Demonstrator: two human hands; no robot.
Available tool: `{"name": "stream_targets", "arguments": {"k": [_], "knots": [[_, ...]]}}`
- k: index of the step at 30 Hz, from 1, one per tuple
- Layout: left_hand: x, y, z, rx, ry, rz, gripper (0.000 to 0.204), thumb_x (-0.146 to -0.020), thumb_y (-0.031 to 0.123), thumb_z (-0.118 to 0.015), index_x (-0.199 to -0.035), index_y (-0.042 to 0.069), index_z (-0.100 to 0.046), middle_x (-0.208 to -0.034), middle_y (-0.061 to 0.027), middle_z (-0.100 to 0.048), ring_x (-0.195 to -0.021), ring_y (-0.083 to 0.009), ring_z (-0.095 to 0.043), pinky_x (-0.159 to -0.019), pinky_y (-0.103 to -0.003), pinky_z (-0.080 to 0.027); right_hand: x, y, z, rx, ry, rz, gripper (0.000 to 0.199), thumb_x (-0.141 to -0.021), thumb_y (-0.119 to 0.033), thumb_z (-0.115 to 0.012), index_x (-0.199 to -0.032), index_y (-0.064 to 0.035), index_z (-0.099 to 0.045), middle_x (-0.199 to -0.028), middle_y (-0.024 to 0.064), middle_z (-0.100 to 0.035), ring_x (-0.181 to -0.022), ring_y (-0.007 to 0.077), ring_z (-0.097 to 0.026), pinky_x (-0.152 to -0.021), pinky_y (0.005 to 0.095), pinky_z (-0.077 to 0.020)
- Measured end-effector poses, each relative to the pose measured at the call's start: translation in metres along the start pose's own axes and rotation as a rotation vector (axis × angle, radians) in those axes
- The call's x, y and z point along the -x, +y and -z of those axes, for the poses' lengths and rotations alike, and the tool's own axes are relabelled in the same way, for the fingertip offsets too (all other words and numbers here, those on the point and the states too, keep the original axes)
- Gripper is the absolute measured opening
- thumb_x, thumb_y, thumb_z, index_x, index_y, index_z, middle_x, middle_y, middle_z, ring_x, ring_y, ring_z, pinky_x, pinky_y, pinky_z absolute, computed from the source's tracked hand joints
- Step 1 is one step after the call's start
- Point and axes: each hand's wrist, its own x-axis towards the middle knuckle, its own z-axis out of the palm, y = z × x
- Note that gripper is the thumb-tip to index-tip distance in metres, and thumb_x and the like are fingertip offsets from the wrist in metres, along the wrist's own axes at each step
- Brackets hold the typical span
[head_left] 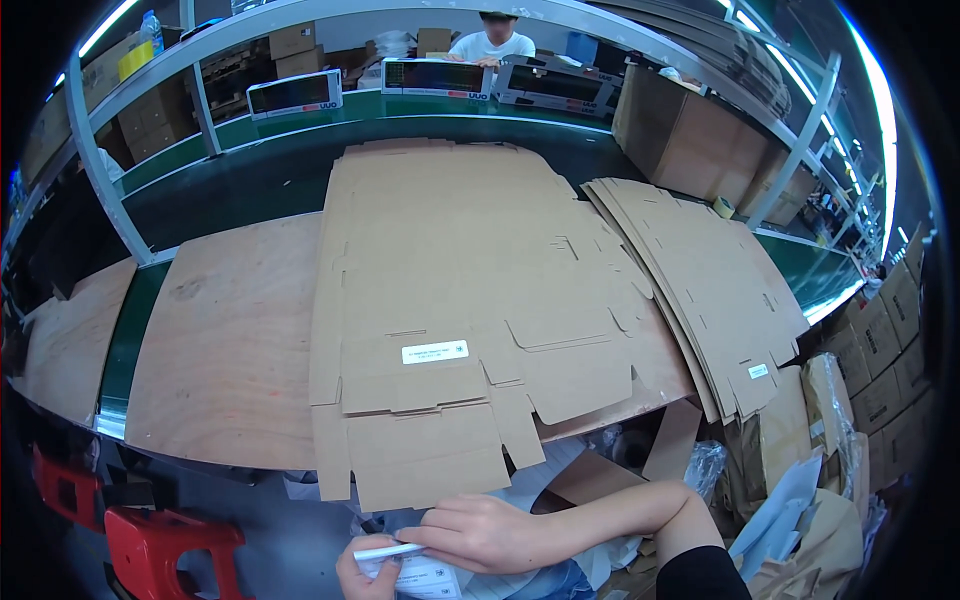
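Observation:
Close to my body, my left hand (362, 574) holds a small pad of white printed labels (424, 580), thumb on top. My right hand (478, 533) reaches across from the right, its fingertips closed on the upper edge of the same labels. In front of both hands lies a large flat die-cut cardboard sheet (430, 260) with flaps and slots. A white label (435, 352) is stuck on its near part. The sheet's front flaps stick out past the table edge.
A stack of flat cardboard sheets (690, 270) lies to the right, with a tape roll (723, 207) behind it. Boxed goods (436, 79) stand on a green conveyor, a person (494, 42) behind. Red stools (170, 545) are at lower left; wrapped cartons (880, 350) at right.

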Motion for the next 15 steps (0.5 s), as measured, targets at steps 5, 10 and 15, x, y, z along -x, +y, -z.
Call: {"name": "stream_targets", "arguments": {"k": [5,10,15], "knots": [[-0.001,0.007,0.002,-0.065,-0.054,0.164,0.015,-0.077,0.005,-0.065,-0.088,-0.002,-0.056,-0.08,-0.0135,-0.063,-0.058,-0.0113,-0.047,-0.053,-0.02,-0.038,0.002,0.001,0.009,0.061,0.065,0.02,0.024,-0.086,-0.004,-0.056,-0.11,-0.0015,-0.058,-0.087,0.0081,-0.055,-0.072,0.0175,-0.054,-0.059,0.0253,-0.0467],[-0.006,0.011,0.0,-0.173,-0.141,0.127,0.017,-0.075,0.005,-0.068,-0.085,-0.002,-0.056,-0.073,-0.0116,-0.063,-0.061,-0.0118,-0.053,-0.055,-0.021,-0.043,0.007,-0.001,0.011,-0.005,0.081,-0.032,0.02,-0.084,-0.003,-0.06,-0.104,-0.0012,-0.061,-0.091,0.0084,-0.058,-0.072,0.0179,-0.055,-0.06,0.0258,-0.0473],[-0.003,0.024,0.004,-0.167,-0.306,0.269,0.022,-0.071,-0.001,-0.069,-0.09,-0.003,-0.057,-0.08,-0.0124,-0.064,-0.068,-0.0148,-0.059,-0.06,-0.024,-0.049,0.013,-0.007,0.015,-0.305,0.059,-0.279,0.014,-0.081,-0.002,-0.062,-0.096,-0.0012,-0.062,-0.097,0.0084,-0.06,-0.072,0.0175,-0.056,-0.06,0.026,-0.048]]}}
